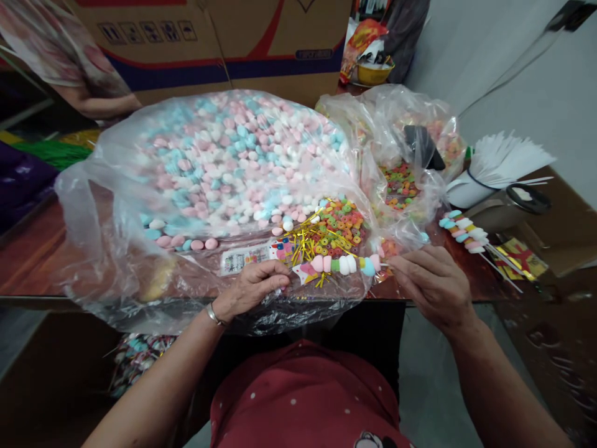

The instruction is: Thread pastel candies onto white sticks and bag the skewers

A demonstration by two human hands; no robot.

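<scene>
My left hand (255, 287), wearing a bracelet, is closed with thumb and fingers pinched at the edge of a printed clear plastic sleeve (305, 273). A marshmallow skewer (346, 265) with pink, white, blue, yellow and green pieces lies level between my hands, its left end at the sleeve. My right hand (431, 285) pinches the bare stick at its right end. Behind the skewer are loose ring-shaped candies (342, 227), gold tinsel ties (303, 239) and a printed packet (247, 258), all on clear plastic. How far the skewer sits inside the sleeve, I cannot tell.
A big clear bag of pastel marshmallows (242, 149) covers much of the table (28, 267). Right of it are a bag of ring candies (401, 180), finished skewers (464, 231) and a cup of white sticks (471, 188). Another person's arm (100, 106) is behind, left.
</scene>
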